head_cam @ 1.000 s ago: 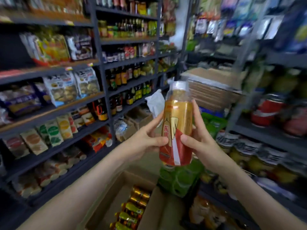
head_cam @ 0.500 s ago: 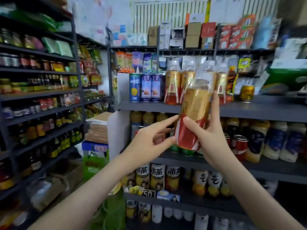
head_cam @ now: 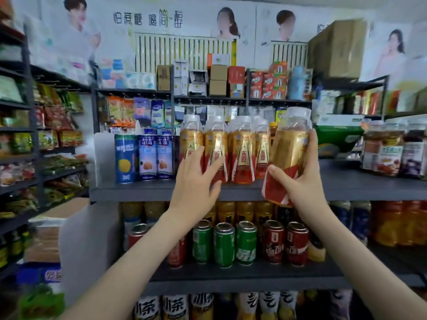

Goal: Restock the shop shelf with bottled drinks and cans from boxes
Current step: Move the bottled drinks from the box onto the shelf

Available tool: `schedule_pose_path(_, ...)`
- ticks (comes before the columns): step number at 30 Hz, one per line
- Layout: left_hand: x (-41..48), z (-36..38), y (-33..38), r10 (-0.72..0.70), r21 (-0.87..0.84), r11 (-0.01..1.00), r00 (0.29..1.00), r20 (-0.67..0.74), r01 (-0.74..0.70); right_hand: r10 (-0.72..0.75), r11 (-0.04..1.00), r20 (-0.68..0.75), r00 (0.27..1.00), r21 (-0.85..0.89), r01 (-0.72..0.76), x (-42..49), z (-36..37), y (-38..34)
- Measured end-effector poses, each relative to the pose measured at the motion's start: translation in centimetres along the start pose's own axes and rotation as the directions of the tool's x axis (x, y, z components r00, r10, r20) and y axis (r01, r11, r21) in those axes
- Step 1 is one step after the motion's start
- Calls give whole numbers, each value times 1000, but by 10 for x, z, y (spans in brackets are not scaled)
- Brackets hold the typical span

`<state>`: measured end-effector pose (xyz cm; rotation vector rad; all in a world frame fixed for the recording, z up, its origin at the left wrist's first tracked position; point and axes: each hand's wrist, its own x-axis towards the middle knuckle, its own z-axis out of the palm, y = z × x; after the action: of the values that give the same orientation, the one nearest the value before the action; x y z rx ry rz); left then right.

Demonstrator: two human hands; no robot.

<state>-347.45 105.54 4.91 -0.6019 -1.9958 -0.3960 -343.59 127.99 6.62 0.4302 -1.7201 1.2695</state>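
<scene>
Gold-and-red plastic drink bottle (head_cam: 287, 155) is tilting in the right hand (head_cam: 302, 181), whose grip is wrapping its lower half, above the grey shelf (head_cam: 143, 192) edge. Left of it, the left hand (head_cam: 196, 181), fingers spread, is resting against matching shelved bottles (head_cam: 240, 153).

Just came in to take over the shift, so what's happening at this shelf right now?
A person is restocking drinks. The right hand holds a gold-and-red plastic bottle with a white cap, tilted, just off the right end of a row of matching bottles on the grey metal shelf. The left hand is open, fingers against the front bottles of that row. The held bottle is not yet set down.
</scene>
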Motion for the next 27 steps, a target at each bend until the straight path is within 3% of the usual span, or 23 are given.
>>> schedule_pose_path(8,34,43,-14,-66,126,991,990,128,50,-5,968,-114,993,-250,-24,46,25,45)
schedule_pose_path(13,58,59,-6,-59,218,976,980,191,16,46,892,-9,999,-450,-45,63,32,69)
schedule_pose_path(19,77,77,3,-155,300,951,949,274,69,151,941,279,948,-335,-51,73,12,80)
schedule_pose_path(27,79,87,4,-195,349,933,937,289,87,117,839,250,961,-543,39,73,22,89)
